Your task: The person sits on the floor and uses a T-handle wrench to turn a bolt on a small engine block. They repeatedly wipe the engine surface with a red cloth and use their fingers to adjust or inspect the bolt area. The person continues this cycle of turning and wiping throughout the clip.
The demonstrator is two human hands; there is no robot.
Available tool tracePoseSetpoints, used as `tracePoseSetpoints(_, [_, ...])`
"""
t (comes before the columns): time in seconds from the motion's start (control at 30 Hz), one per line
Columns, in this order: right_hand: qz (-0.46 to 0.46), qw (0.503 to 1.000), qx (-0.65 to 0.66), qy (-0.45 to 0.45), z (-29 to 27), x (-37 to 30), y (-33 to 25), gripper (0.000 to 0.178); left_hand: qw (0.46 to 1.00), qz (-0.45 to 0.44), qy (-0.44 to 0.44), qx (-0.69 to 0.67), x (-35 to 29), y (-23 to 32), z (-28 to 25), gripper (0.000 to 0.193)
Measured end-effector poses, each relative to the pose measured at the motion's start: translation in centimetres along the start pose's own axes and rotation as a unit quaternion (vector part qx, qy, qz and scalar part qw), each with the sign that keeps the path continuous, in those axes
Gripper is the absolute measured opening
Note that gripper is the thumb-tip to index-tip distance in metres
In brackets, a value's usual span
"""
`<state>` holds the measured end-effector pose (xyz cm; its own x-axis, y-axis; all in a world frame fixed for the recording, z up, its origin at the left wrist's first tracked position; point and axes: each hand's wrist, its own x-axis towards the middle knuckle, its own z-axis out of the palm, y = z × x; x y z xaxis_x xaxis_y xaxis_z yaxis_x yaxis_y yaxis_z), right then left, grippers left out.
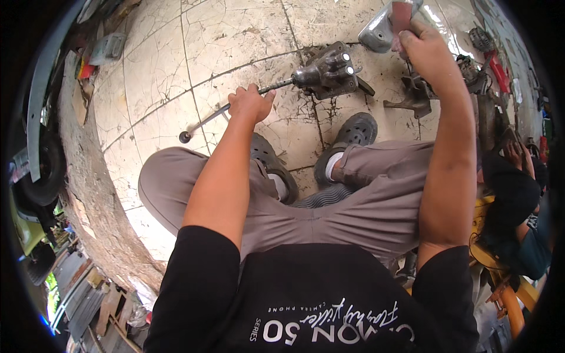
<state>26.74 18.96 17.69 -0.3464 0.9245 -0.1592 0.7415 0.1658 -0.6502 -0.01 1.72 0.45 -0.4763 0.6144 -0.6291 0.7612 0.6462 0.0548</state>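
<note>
My left hand [250, 105] is closed round the thin rod of a gear lever [219, 112]. A dark ball knob [184, 137] ends the rod at the lower left. At its other end sits a greasy cast-metal housing [329, 72] with a flat flange, resting on the tiles. Farther off on the right, my right hand [428, 52] pinches a reddish-brown strip that looks like sandpaper [401, 16]. Under the strip is a shallow silver metal part [375, 34], perhaps a cover or tray. Whether that hand also touches it is hidden.
A dark metal bracket [414, 99] lies right of the housing, with more parts and a red object [499, 70] beyond. Another person [515, 206] sits at the far right. A worn wooden beam [97, 194] and scrap boards [94, 300] border the cracked tile floor [235, 29] on the left.
</note>
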Motion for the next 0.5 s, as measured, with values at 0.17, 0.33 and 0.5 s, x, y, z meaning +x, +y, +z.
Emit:
tracePoseSetpoints(0.17, [-0.043,0.998,-0.004,0.046,-2.6,1.5,0.4,0.030,0.999,0.019,-0.002,0.027,2.0,-0.2,0.5,0.070])
tracePoseSetpoints(0.33, [0.044,0.997,-0.004,0.056,-4.8,3.4,3.7,0.036,0.994,0.076,0.024,0.079,1.8,-0.2,0.7,0.068])
tracePoseSetpoints(0.5, [0.110,0.988,-0.006,0.104,-4.1,4.1,3.5,0.038,0.994,0.058,0.011,0.090,1.2,0.4,0.2,0.068])
